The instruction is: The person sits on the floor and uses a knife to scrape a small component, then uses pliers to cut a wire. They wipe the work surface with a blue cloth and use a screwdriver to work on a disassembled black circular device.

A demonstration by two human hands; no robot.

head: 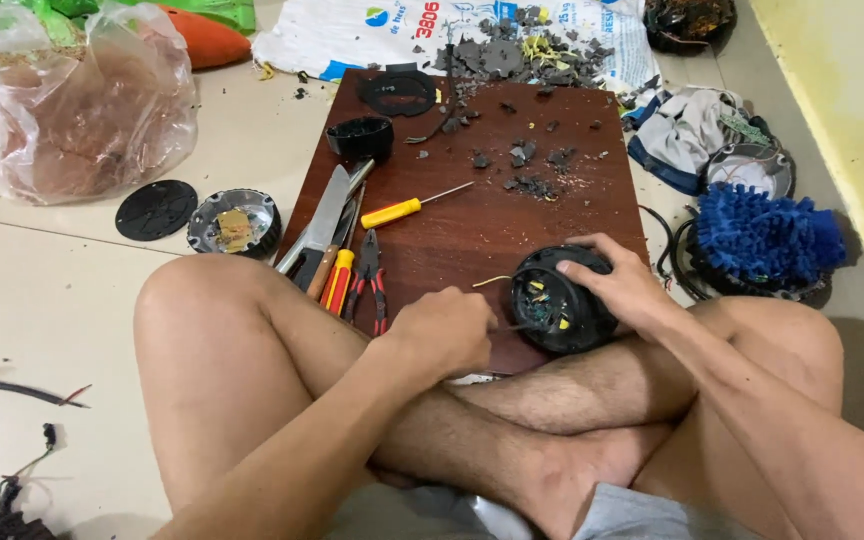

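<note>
I sit cross-legged on the floor with a dark brown wooden board (472,215) in front of me. My right hand (620,285) grips a round black casing (559,300), open side up, with yellow wires and small parts inside, at the board's near edge. My left hand (444,333) is closed around a thin tool whose tip pokes into the casing. A thin yellow wire sticks out of the casing to the left.
On the board lie a yellow-handled screwdriver (404,209), a knife (320,222), red-handled pliers (371,280), a black cup-shaped part (360,137), a black ring (398,93) and dark broken bits (524,170). On the tiles: a plastic bag (77,105), a black disc (155,210), a round casing (234,223), a blue mop-like mitt (764,235).
</note>
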